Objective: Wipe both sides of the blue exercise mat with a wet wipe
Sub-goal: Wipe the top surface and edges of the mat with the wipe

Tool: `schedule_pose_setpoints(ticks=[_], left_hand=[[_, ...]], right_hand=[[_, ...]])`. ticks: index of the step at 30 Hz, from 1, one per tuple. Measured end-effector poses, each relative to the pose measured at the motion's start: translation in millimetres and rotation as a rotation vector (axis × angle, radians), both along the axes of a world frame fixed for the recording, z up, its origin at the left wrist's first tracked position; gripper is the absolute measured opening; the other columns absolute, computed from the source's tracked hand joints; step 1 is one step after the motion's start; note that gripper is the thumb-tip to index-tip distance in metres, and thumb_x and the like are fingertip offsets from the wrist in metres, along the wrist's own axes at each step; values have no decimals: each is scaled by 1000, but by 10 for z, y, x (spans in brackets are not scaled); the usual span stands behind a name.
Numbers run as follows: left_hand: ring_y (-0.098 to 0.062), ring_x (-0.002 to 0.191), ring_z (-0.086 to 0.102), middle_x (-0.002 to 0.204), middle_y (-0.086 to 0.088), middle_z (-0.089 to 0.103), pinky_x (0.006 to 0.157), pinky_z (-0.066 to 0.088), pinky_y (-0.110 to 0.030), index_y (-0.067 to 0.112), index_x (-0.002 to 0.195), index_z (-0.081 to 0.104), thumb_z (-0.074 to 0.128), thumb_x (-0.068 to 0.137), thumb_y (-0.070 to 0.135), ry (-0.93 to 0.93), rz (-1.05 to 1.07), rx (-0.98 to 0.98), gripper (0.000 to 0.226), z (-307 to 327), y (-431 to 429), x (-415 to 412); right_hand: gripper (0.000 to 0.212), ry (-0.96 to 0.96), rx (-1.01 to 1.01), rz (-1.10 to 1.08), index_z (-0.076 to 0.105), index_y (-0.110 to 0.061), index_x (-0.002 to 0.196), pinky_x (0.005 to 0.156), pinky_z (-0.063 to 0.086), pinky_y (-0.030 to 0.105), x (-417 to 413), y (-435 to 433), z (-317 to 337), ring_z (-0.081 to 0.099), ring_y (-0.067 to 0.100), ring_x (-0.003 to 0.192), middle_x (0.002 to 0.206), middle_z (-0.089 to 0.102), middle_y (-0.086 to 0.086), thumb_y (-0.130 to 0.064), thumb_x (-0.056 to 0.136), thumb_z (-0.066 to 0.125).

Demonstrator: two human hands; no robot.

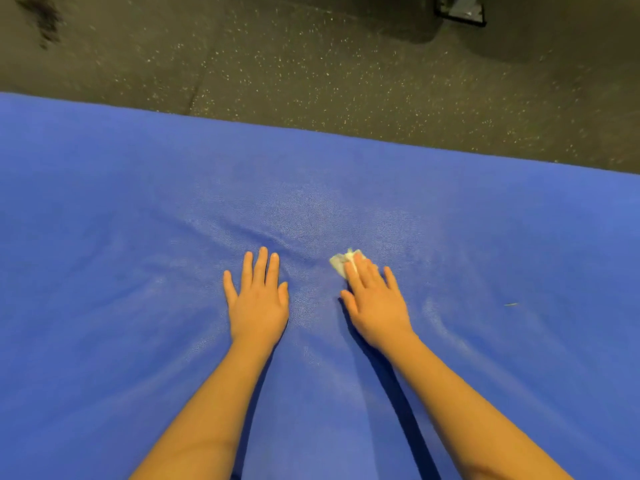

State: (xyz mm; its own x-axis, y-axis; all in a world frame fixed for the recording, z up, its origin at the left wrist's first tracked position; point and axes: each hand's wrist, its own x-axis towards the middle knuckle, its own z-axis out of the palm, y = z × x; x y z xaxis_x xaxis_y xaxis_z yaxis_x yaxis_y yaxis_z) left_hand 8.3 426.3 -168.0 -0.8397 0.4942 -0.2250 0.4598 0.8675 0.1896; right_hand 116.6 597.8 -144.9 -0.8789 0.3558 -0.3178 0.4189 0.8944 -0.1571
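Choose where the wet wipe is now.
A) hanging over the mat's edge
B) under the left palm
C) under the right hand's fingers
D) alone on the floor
C: the white wet wipe pokes out from under the fingers of the right hand, pressed on the blue mat; the left hand lies apart.

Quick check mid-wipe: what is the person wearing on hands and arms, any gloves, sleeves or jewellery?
Left hand and right hand are bare: no gloves, rings or watch visible. No sleeves show; the forearms are uncovered to the bottom edge of the picture.
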Motion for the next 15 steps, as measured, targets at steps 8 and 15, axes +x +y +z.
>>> schedule_pose_setpoints(ticks=[8,15], left_hand=[[-19,150,-5,163,4,-5,118,7,-56,24,156,2,28,103,46,-140,-99,-212,63,304,-24,-99],[-21,149,-14,162,6,-16,114,2,-64,29,155,-5,27,98,62,-374,-76,-370,73,636,-443,290]], right_hand=[[69,-115,-132,61,6,-25,152,117,-3,39,177,-305,179,-2,13,146,160,-6,-4,-57,91,8],[66,-109,-220,-29,0,-23,152,118,-2,37,141,-687,250,-4,18,147,159,-10,-1,-53,97,22]])
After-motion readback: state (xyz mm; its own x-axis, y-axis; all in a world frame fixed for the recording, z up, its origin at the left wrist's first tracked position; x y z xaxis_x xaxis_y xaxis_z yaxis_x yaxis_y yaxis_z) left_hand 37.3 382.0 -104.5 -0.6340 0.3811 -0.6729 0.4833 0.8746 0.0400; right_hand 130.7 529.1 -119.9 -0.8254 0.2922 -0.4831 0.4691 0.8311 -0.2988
